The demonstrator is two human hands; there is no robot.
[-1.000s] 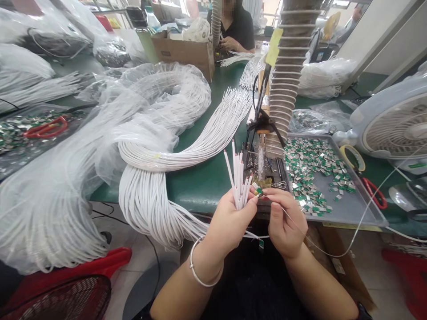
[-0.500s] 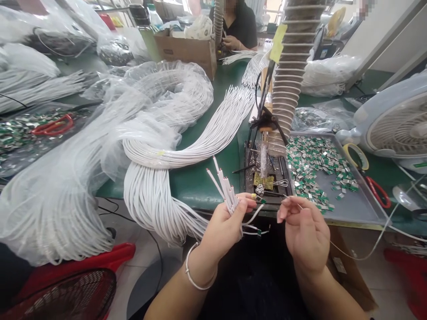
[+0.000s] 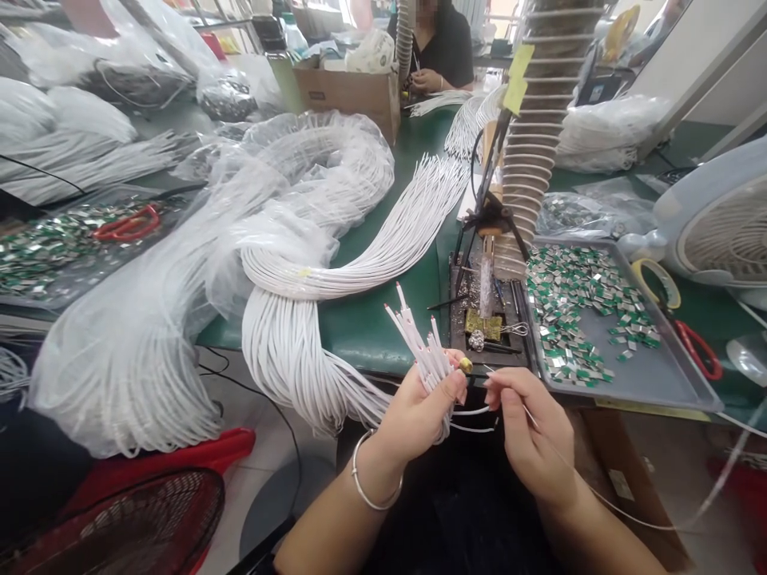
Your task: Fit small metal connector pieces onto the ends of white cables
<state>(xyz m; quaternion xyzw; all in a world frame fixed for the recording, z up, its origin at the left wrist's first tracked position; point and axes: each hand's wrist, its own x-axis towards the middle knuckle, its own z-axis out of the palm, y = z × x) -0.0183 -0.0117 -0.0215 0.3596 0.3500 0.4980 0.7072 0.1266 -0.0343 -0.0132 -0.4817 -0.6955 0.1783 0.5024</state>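
1. White cables sit bunched tight in my left hand, fingers curled closed around them, near the green bench edge.
2. My right hand pinches a thin wire between its fingertips; I'd keep that pinch steady and the bunch firm.

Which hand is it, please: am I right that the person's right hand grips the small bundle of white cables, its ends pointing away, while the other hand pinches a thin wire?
Not quite: the head view shows that the left hand, not the right, grips the small bundle of white cables, its ends pointing away, while the right hand pinches a thin wire.
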